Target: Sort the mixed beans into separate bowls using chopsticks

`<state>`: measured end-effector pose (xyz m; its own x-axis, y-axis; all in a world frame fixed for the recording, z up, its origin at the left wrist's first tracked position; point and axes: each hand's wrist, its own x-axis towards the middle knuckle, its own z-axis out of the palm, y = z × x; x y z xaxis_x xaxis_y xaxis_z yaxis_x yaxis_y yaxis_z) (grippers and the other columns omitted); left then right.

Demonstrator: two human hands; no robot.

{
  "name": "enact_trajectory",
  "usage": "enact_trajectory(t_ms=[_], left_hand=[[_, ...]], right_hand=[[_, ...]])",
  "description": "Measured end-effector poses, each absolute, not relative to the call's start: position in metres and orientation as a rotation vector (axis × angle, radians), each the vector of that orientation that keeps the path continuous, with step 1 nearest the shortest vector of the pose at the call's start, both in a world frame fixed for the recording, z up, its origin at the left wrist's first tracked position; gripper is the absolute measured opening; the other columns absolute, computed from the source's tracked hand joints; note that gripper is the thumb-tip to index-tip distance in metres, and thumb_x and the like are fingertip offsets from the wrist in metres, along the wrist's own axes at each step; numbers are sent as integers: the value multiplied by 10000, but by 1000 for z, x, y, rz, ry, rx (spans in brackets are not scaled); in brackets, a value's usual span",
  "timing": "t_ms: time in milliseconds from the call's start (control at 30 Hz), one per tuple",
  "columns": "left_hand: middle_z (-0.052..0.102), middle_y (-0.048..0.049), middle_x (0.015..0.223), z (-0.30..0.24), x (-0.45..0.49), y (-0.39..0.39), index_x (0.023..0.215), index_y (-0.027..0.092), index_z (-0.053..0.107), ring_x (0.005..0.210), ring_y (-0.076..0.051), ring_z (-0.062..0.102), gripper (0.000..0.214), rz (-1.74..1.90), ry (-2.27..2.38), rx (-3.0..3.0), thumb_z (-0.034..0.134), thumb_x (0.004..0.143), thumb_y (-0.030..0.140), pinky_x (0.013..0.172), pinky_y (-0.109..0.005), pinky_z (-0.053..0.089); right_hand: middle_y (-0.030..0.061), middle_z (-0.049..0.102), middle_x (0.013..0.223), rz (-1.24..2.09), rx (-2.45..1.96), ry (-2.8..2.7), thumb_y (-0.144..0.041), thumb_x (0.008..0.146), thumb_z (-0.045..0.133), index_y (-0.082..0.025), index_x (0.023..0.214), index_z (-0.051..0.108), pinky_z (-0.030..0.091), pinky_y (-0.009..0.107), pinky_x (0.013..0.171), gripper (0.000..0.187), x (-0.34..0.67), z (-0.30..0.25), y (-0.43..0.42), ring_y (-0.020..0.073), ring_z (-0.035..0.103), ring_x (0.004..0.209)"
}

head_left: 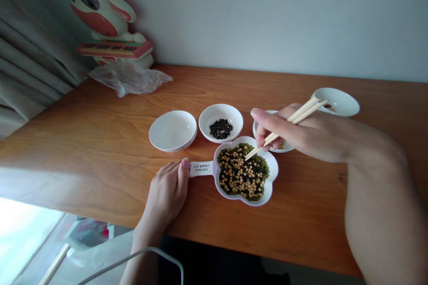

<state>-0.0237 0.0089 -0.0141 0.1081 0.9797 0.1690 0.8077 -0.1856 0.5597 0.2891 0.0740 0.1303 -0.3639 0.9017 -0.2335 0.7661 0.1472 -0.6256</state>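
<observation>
My left hand (169,189) is closed on the labelled handle of a white, flower-shaped dish (272,173) with a lilac rim. Mixed tan, black and green beans (242,178) fill the dish. My right hand (287,131) grips a pair of wooden chopsticks (287,124), whose tips touch the beans near the dish's middle. Behind the dish stands a white bowl (220,113) with black beans (221,129) in it. A bowl (173,131) to its left has nothing in it. Partly hidden under my right hand, another bowl (284,149) shows a few tan beans.
Farther back on the right is a white bowl (341,102) with some dark bits in it. A cow-shaped toy (103,9) with a keyboard stands at the back left, a crumpled plastic bag (130,81) before it. A grey cable (133,256) crosses my left forearm.
</observation>
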Motion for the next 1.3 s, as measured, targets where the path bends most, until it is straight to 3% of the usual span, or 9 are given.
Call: enact_trajectory(t_ms=[200, 733, 1033, 1300], left_hand=[[658, -43, 746, -14, -24, 9, 721, 228, 504, 711, -187, 615, 436, 731, 1765, 2074, 353, 1110, 355, 714, -320, 437], [661, -44, 761, -15, -24, 10, 727, 227, 506, 719, -185, 609, 434, 718, 1767, 2094, 347, 1113, 345, 717, -318, 431], [674, -48, 767, -14, -25, 8, 732, 225, 516, 715, -186, 612, 426, 710, 1777, 2077, 357, 1109, 343, 713, -320, 440], [672, -52, 765, -16, -25, 9, 732, 227, 520, 707, -189, 601, 431, 718, 1770, 2075, 352, 1108, 355, 721, -326, 440]], right_hand=[[1, 765, 786, 1018, -1624, -2329, -704, 1021, 326, -247, 838, 775, 405, 328, 730, 666, 287, 134, 72, 180, 662, 732], [31, 707, 684, 945, -1562, -2317, -775, 974, 312, -215, 786, 747, 407, 341, 675, 733, 277, 132, 73, 190, 621, 632], [38, 740, 730, 924, -1540, -2252, -804, 952, 309, -214, 772, 740, 432, 337, 683, 752, 276, 129, 75, 195, 653, 654], [26, 663, 633, 958, -1538, -2342, -789, 970, 272, -207, 758, 721, 391, 345, 633, 764, 273, 132, 73, 179, 584, 573]])
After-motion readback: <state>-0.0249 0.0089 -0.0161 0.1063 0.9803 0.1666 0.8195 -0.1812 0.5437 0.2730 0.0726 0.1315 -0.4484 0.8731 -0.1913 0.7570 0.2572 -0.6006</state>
